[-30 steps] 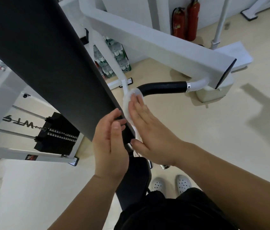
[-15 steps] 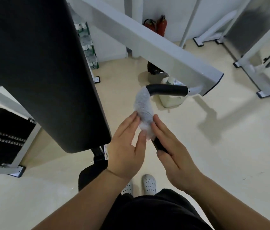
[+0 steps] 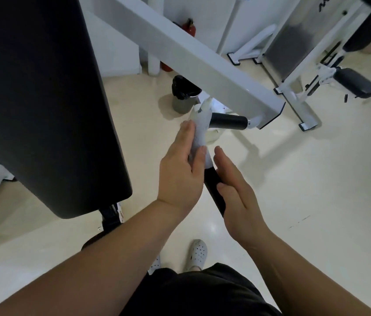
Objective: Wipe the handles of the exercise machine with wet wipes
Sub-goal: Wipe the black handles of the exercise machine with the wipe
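Where the black foam-covered handle (image 3: 228, 121) bends from its crosswise stretch into the stretch that runs down toward me, I see the white wet wipe (image 3: 200, 130) wrapped round it, crumpled and bunched at the corner. My left hand (image 3: 180, 176) holds that wipe against the bend: the fingers curl over its far side and the thumb lies across its near side, so the grip closes round both cloth and bar. My right hand (image 3: 237, 195) is flat and relaxed, fingers straight and together, lying along the right flank of the lower stretch of the handle with the thumb touching the black foam just below the wipe's lower edge. The handle joins a short white tube under the end of a broad white steel beam (image 3: 202, 62) that slants across the upper middle of the view. A large black padded backrest (image 3: 43, 99) fills the left side, close beside my left forearm. Beyond the beam, on the cream floor (image 3: 316, 201), stands a grey bin with a black lid (image 3: 181, 96), and farther back against the wall a red fire extinguisher (image 3: 190, 27). At the upper right is another white-framed machine with a black pad (image 3: 355, 86). Below my arms I make out black shorts (image 3: 202, 293) and one white perforated clog (image 3: 197, 252).
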Action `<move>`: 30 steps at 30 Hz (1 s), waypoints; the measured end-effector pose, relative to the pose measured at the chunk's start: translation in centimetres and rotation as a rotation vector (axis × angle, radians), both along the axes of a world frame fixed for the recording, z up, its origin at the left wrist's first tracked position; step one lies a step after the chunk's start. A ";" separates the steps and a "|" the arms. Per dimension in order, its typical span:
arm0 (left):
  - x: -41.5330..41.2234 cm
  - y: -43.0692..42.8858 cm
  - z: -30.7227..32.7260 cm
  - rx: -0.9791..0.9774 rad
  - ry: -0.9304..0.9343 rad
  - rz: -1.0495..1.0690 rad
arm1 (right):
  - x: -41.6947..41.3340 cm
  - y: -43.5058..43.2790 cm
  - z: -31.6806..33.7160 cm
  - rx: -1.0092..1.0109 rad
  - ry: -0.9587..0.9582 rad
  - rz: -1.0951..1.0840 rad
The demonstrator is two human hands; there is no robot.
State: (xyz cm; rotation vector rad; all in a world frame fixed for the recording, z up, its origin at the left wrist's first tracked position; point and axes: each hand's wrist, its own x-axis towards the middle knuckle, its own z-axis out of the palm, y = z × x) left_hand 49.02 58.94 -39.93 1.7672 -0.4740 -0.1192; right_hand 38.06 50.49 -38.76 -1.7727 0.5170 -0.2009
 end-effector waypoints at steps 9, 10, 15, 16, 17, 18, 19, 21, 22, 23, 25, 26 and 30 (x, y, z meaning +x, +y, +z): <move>-2.2 -0.1 -0.4 0.007 0.035 -0.022 | 0.0 0.8 0.4 -0.144 0.018 0.104; -1.5 -0.5 0.0 0.007 0.058 -0.008 | 0.1 0.6 0.3 -0.122 0.020 0.122; 2.9 -2.2 1.3 -0.019 0.123 -0.027 | 0.6 0.5 0.2 -0.095 0.016 0.050; 3.3 -2.3 1.3 -0.036 0.144 -0.052 | 0.6 0.6 0.1 -0.118 0.003 0.049; 3.4 -2.2 1.3 -0.048 0.155 -0.073 | 0.6 0.7 0.1 -0.142 -0.009 0.052; 3.4 -2.1 1.3 -0.049 0.153 -0.088 | 0.6 0.8 0.0 -0.150 -0.019 0.053; 3.2 -2.0 1.1 -0.041 0.138 -0.092 | 0.6 0.8 0.0 -0.140 -0.027 0.053; 2.3 -1.5 0.8 -0.022 0.075 -0.085 | 0.5 0.6 0.3 -0.111 -0.037 0.051; 1.7 -1.2 0.5 -0.015 0.030 -0.075 | 0.3 0.5 0.4 -0.099 -0.046 0.054; 0.8 -1.0 0.2 -0.013 -0.019 -0.061 | 0.0 0.4 0.5 -0.083 -0.056 0.064; -1.2 -0.5 -0.7 -0.012 -0.098 -0.032 | -0.6 0.4 0.7 -0.020 -0.078 0.089; -2.4 -0.4 -1.3 -0.014 -0.110 -0.030 | -1.1 0.4 0.8 0.016 -0.080 0.096; -7.0 -0.3 -3.1 -0.037 -0.014 -0.073 | -2.8 -0.3 0.7 0.102 0.013 0.097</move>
